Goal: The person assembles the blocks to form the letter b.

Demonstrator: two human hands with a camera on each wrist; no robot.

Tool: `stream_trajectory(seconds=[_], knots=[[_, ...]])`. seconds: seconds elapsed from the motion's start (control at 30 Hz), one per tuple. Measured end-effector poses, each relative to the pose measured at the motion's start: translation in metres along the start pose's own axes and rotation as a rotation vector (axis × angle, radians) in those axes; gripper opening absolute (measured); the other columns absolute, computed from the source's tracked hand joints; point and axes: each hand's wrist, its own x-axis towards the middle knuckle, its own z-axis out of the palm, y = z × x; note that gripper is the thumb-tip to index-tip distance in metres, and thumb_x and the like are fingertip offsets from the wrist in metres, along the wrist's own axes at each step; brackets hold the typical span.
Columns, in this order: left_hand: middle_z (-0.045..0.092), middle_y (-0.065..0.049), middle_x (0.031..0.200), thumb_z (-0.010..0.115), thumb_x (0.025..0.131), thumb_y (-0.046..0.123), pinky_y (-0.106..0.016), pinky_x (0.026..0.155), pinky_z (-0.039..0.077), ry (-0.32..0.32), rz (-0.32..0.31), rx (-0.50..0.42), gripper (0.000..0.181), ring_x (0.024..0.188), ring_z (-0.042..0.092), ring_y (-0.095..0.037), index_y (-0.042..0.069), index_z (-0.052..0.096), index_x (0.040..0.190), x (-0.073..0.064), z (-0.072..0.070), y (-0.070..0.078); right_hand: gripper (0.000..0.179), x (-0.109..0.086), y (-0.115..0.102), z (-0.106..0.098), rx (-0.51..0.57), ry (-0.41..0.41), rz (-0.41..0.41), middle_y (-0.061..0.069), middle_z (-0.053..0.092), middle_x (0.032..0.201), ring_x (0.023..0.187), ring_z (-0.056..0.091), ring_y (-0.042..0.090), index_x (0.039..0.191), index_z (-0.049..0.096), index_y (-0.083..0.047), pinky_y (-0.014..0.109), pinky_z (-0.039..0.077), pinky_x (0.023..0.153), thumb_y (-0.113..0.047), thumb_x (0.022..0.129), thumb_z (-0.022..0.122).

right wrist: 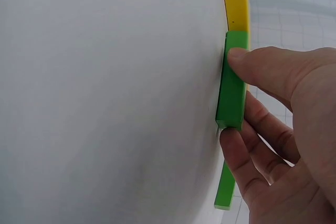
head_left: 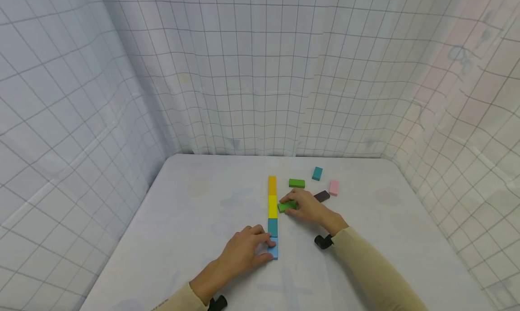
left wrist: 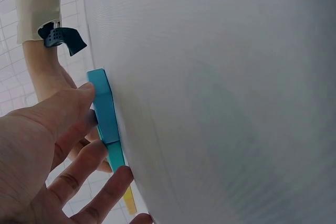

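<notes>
Green block (head_left: 285,206), pinched in the fingers of the right hand (head_left: 307,206). Left hand (head_left: 243,248), fingers loosely parted, touches a light-blue block (head_left: 275,252).

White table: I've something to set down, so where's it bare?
Bare: the white table left of the block row, beyond the left hand; also right of the pink block and the right sleeve. Crowded: between the row and pink block, around the right hand.

White tabletop (head_left: 195,202): straight block row (head_left: 272,206); at right, loose green, teal, pink, dark blocks (head_left: 317,174).
</notes>
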Motion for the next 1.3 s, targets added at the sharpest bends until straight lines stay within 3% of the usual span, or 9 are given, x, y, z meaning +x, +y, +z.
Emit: stream_trajectory(seconds=[0.2,0.47,0.8,1.03,1.3], knots=[[0.075,0.007,0.116,0.1,0.095,0.032,-0.026,0.073,0.05,0.01,0.011,-0.001,0.028,0.096,0.064,-0.014,0.026,0.091,0.121,-0.0008,0.0007,-0.001,0.034,0.0005,-0.0008,-0.0002,0.0,-0.002,-0.011,0.001,0.08,0.134,0.122,0.07,0.02,0.14,0.083,-0.017,0.05,0.059,0.114,-0.02,0.107,0.088],[0.075,0.006,0.115,0.099,0.096,0.03,-0.025,0.073,0.051,0.028,0.039,0.009,0.025,0.094,0.063,-0.015,0.025,0.091,0.119,-0.0015,-0.0005,0.0003,0.032,0.0003,0.001,0.0013,-0.003,0.0,-0.039,0.001,0.079,0.135,0.118,0.068,0.017,0.14,0.083,-0.017,0.039,0.059,0.104,-0.022,0.108,0.087],[0.076,0.007,0.116,0.1,0.095,0.03,-0.027,0.074,0.053,0.026,0.032,0.009,0.025,0.096,0.065,-0.015,0.025,0.091,0.118,-0.0013,-0.0012,0.0012,0.033,-0.0001,0.0001,0.0007,-0.002,-0.008,-0.037,0.002,0.079,0.136,0.115,0.067,0.016,0.141,0.083,-0.017,0.038,0.058,0.103,-0.022,0.108,0.087],[0.076,0.007,0.115,0.097,0.099,0.03,-0.028,0.073,0.053,0.033,0.038,0.009,0.02,0.095,0.065,-0.015,0.025,0.09,0.117,0.0006,-0.0012,-0.0002,0.035,-0.0008,0.0003,0.0004,-0.013,-0.007,-0.031,0.002,0.079,0.139,0.119,0.068,0.018,0.143,0.082,-0.018,0.044,0.058,0.108,-0.023,0.108,0.086],[0.076,0.009,0.113,0.097,0.098,0.03,-0.028,0.073,0.052,0.029,0.009,0.002,0.018,0.097,0.067,-0.015,0.027,0.09,0.115,0.0029,-0.0007,-0.0012,0.039,-0.0019,-0.0008,-0.003,-0.002,-0.005,-0.018,0.002,0.078,0.142,0.12,0.067,0.018,0.145,0.081,-0.016,0.043,0.058,0.107,-0.022,0.107,0.088]])
